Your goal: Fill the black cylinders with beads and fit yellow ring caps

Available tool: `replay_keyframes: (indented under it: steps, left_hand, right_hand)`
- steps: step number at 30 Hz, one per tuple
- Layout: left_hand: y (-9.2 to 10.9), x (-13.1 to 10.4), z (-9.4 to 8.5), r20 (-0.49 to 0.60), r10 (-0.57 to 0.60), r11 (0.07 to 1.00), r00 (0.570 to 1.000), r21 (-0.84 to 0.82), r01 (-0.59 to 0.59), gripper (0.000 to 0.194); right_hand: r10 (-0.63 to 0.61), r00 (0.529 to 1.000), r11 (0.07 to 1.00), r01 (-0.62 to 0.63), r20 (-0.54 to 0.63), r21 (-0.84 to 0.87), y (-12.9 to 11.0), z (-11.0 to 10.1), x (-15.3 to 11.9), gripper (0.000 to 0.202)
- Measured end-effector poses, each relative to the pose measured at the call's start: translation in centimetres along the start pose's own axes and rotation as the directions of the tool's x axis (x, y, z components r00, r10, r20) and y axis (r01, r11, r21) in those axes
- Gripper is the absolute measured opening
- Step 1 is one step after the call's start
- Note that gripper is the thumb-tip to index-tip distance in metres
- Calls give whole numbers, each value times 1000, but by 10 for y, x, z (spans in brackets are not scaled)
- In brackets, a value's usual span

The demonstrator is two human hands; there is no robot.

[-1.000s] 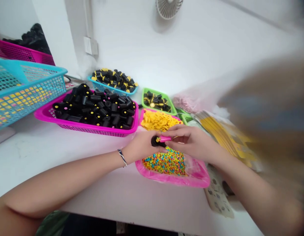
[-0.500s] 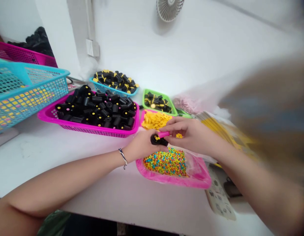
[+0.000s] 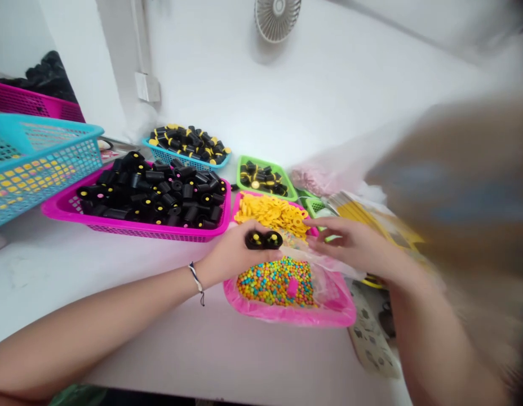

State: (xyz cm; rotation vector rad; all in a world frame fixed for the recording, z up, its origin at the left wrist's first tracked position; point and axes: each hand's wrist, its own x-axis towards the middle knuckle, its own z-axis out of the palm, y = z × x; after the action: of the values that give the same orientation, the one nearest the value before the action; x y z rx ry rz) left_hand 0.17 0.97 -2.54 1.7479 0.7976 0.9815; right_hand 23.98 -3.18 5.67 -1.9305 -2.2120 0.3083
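My left hand (image 3: 244,248) is closed around two short black plastic cylinders (image 3: 264,239), held side by side with their open ends facing me. Small yellow-green bits show inside both. Below that hand is a pink basket lined with clear plastic (image 3: 287,316), filled with small multicoloured candy-like beads (image 3: 261,282). On the beads lies a small pink plastic piece (image 3: 292,287). My right hand (image 3: 346,239) is at the right edge of a pink basket of flat yellow plastic pieces with round holes (image 3: 272,211). Its fingers are apart and bent, and I see nothing held in them.
A magenta basket of black cylinders (image 3: 160,197) stands left of my hands. Behind are a blue basket (image 3: 187,158) and a green basket (image 3: 265,183) with black-and-yellow parts. A tall blue basket (image 3: 54,163) is far left. Yellow packaging (image 3: 358,217) lies right, beside a blurred shape.
My right hand has let go of the pink piece, now on the beads, and moved right to the yellow pieces. The cylinders in my left hand have turned their open ends towards me.
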Motion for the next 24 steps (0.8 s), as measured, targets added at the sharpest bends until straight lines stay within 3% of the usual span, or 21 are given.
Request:
replay_keyframes:
  steps: [3, 6, 9, 12, 17, 21, 24]
  left_hand:
    - [3, -3, 1, 49, 0, 999, 999, -54, 3, 40]
    - [5, -6, 3, 87, -1, 998, 996, -62, 7, 41]
    - [7, -7, 2, 97, 18, 999, 995, -31, -15, 40]
    - [11, -9, -1, 99, 48, 999, 994, -3, -48, 41]
    - [24, -12, -10, 141, 60, 998, 988, -15, -59, 41]
    - [33, -13, -18, 136, 79, 996, 988, 22, -82, 41]
    - [34, -11, -23, 124, 77, 996, 989, 37, -82, 40]
  right_hand:
    - [158, 985, 964, -168, -64, -208, 21, 24, 30, 34]
    - [206, 978, 939, -190, 26, -286, 39, 49, 58, 26]
    - [223, 970, 928, -182, 95, -324, 48, 62, 68, 28]
    - [214, 972, 933, -172, 102, -317, 44, 57, 63, 26]
    - [123, 992, 972, -119, 6, -201, 15, 22, 32, 21]
    - [-21, 999, 999, 20, 46, 31, -11, 9, 17, 23]
    - [-5, 999, 967, 16, -47, 253, -20, 15, 18, 17]
